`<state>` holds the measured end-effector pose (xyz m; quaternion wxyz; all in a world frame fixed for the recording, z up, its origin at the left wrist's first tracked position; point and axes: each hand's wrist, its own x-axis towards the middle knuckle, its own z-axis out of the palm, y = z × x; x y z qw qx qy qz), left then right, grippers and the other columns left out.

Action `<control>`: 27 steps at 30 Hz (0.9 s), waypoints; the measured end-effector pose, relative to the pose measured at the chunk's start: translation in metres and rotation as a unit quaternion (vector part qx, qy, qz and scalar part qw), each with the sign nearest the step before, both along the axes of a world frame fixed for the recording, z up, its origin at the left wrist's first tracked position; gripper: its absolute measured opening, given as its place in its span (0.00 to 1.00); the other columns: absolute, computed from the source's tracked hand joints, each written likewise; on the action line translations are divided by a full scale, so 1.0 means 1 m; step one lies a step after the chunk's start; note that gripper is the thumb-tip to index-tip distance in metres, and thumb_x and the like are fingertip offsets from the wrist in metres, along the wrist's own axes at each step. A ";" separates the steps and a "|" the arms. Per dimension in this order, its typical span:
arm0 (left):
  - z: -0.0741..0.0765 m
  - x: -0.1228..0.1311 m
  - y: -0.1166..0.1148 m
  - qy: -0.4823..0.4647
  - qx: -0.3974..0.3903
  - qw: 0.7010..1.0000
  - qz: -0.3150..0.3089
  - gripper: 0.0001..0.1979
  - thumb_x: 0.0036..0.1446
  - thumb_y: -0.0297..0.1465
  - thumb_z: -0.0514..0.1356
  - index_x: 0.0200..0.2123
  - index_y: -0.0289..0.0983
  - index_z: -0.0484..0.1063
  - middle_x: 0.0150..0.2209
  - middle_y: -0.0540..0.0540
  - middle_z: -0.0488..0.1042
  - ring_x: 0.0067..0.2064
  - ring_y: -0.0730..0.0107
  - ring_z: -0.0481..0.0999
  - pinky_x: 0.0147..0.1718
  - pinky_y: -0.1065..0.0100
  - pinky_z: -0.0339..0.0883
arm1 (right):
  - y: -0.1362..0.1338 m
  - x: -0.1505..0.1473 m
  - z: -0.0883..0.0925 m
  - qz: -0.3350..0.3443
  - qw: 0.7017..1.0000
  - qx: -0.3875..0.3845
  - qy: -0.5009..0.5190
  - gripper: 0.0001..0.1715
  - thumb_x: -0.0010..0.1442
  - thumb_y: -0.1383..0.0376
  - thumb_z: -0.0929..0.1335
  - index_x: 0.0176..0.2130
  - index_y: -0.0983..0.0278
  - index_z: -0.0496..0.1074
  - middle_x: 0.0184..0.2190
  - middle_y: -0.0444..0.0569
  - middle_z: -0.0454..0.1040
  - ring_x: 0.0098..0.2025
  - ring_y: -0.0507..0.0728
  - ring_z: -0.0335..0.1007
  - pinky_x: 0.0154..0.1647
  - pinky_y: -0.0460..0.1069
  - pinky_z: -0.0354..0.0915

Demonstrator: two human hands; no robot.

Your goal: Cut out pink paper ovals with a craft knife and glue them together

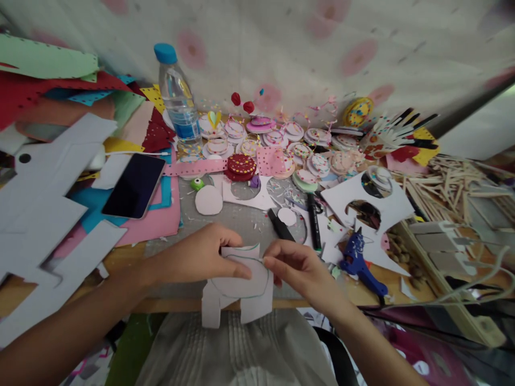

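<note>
My left hand (201, 254) presses its fingers flat on a white paper piece (241, 287) with a green drawn circle, at the table's near edge. My right hand (295, 265) pinches the right side of the same paper, its fingertips closed on something thin that I cannot make out. The paper's lower flaps hang over the table edge above my lap.
A black marker (314, 220) and black scissors handles (280, 225) lie just beyond the hands. A blue glue gun (360, 262) is at the right, a phone (134, 185) and water bottle (178, 102) at the left. Decorated paper discs (281, 136), coloured sheets and wooden sticks (446, 185) crowd the back.
</note>
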<state>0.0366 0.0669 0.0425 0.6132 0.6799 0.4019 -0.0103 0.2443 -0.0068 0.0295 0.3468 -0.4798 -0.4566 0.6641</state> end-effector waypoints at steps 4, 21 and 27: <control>0.005 0.007 -0.004 -0.017 -0.053 0.998 -0.006 0.17 0.46 0.43 0.66 0.23 0.35 0.68 0.21 0.56 0.60 0.23 0.76 0.60 0.20 0.75 0.50 | -0.001 0.004 -0.001 -0.008 0.999 -0.008 0.037 0.22 0.58 0.55 0.71 0.22 0.64 0.64 0.21 0.39 0.57 0.23 0.48 0.48 0.23 0.46 0.45; 0.013 0.013 -0.007 -0.043 -0.204 0.978 0.023 0.17 0.40 0.40 0.70 0.22 0.34 0.68 0.21 0.55 0.64 0.22 0.78 0.62 0.20 0.76 0.52 | -0.005 0.006 -0.004 -0.013 0.962 -0.177 0.209 0.19 0.50 0.58 0.77 0.21 0.67 0.69 0.20 0.40 0.63 0.20 0.45 0.52 0.18 0.42 0.44; 0.015 0.013 -0.007 -0.055 -0.230 0.971 0.038 0.15 0.41 0.38 0.70 0.22 0.34 0.69 0.20 0.55 0.66 0.22 0.78 0.64 0.20 0.77 0.54 | -0.003 0.006 -0.006 -0.016 0.944 -0.210 0.253 0.20 0.47 0.60 0.78 0.21 0.68 0.69 0.19 0.40 0.63 0.18 0.43 0.49 0.16 0.40 0.41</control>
